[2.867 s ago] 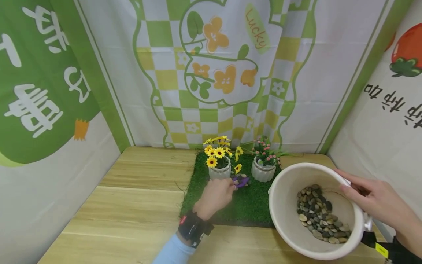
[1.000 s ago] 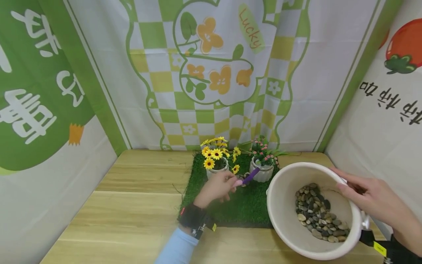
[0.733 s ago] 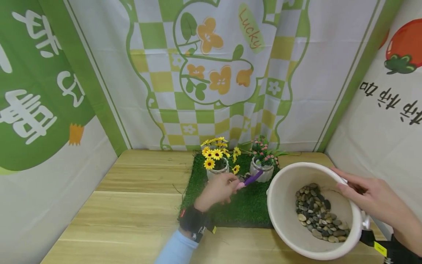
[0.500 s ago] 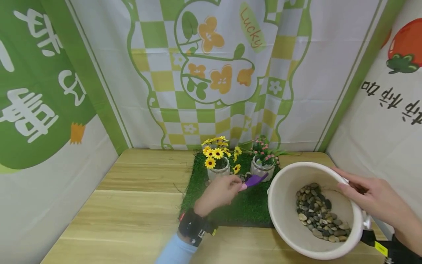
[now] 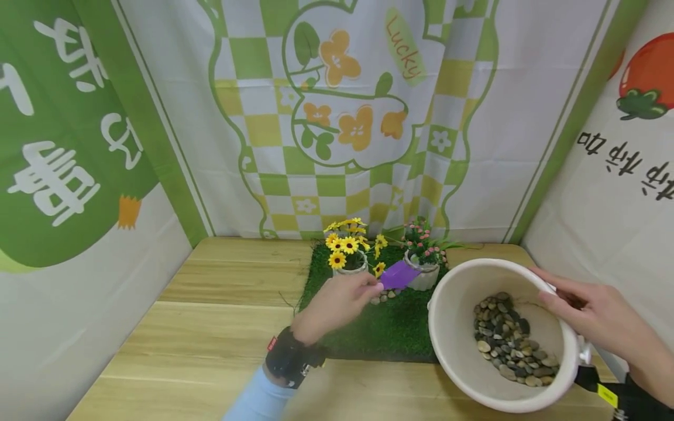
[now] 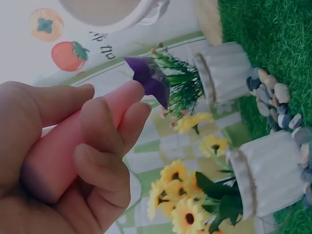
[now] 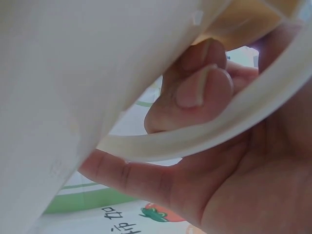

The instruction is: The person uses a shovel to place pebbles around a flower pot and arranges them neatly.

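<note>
My left hand [image 5: 337,304] grips the pink handle of a small toy shovel [image 6: 73,141]. Its purple blade [image 5: 398,275] is raised above the grass mat, in front of the right-hand flowerpot in the head view. Whether the blade bears anything I cannot tell. Small pebbles [image 5: 387,296] lie on the mat below the blade, beside the pots. On the right, a tilted off-white bucket [image 5: 454,327] holds many pebbles [image 5: 513,339]. My right hand [image 5: 595,316] holds that bucket at its far right rim, fingers curled around its handle [image 7: 195,139] in the right wrist view.
Two white pots stand on the green grass mat [image 5: 389,333]: one with yellow flowers [image 5: 347,245], one with pink flowers [image 5: 421,240]. The wooden table [image 5: 210,327] stretches out to the left. Printed cloths [image 5: 363,117] hang behind and at both sides.
The shovel has risen from low among the pebbles, and its broad purple blade has turned into view. My left hand has shifted slightly left. The right hand and bucket stay nearly still.
</note>
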